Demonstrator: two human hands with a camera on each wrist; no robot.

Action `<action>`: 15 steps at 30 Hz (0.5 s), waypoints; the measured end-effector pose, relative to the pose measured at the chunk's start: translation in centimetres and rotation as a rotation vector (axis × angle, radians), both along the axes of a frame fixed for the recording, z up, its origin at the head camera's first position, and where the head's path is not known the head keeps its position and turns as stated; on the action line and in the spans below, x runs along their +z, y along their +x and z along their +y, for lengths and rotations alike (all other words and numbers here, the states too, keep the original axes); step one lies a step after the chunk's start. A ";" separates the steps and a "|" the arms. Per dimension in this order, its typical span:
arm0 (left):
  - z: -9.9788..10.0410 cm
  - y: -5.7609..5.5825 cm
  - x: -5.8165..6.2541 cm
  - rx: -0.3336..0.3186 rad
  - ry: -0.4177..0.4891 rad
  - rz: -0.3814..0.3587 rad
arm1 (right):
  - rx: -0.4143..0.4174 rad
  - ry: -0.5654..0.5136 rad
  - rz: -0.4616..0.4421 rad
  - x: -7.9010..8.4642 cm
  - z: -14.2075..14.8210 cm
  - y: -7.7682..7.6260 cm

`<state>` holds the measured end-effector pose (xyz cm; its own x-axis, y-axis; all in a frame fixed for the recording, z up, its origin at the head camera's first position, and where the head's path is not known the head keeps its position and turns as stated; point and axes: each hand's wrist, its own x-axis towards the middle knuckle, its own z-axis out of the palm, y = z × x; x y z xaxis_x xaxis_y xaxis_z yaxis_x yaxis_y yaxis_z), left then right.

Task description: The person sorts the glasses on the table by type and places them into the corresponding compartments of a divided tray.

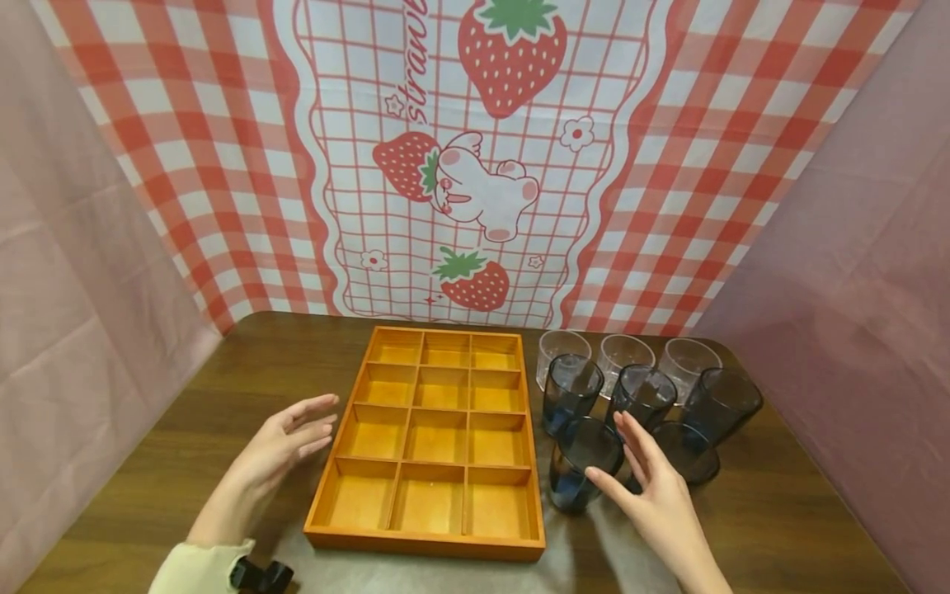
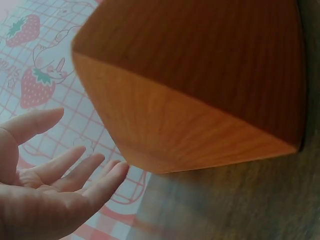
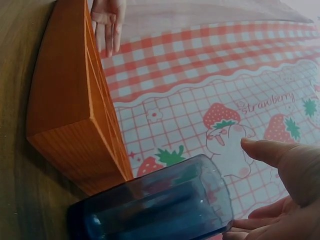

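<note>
The left hand is relaxed and spread, its thumb apart from the loosely bent fingers, just beside the left side of the box. The right hand is wide too, thumb and fingers set apart at the rim of the near glass; whether a fingertip touches that rim (the right wrist view puts them very close) I cannot tell.

The near glass stands upright on the counter, just right of the box, by its front right corner. It is dark, blue-tinted and see-through. More dark glasses are grouped behind it and to its right, some partly hidden by the right hand, so their full count is unclear. Behind these, three clear glasses make a row along the back of the counter.

The box is orange-brown wood, lying flat between the hands, with twelve compartments in four rows of three. A cloth with red checks, strawberries and a white cartoon animal hangs behind the counter, and pink curtains flank it. The left arm has a pale yellow sleeve and a black strap at the wrist.
</note>
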<state>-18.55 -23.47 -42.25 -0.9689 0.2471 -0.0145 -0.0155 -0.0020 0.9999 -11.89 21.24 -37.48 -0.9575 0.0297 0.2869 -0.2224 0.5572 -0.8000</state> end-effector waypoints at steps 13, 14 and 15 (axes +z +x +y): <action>0.4 0.1 -0.4 -0.087 -0.077 -0.114 | -0.025 -0.037 -0.140 -1.7 0.1 -0.5; 0.4 0.1 -0.4 -0.093 -0.072 -0.122 | -0.027 -0.037 -0.140 -1.9 0.1 -0.6; 0.3 0.1 -0.4 -0.103 -0.067 -0.121 | -0.031 -0.039 -0.144 -2.0 0.1 -0.6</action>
<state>-18.47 -23.15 -42.66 -0.9287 0.3395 -0.1493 -0.1324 0.0726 0.9885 -12.51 21.33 -39.50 -0.9871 0.0683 0.1446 -0.0869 0.5302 -0.8434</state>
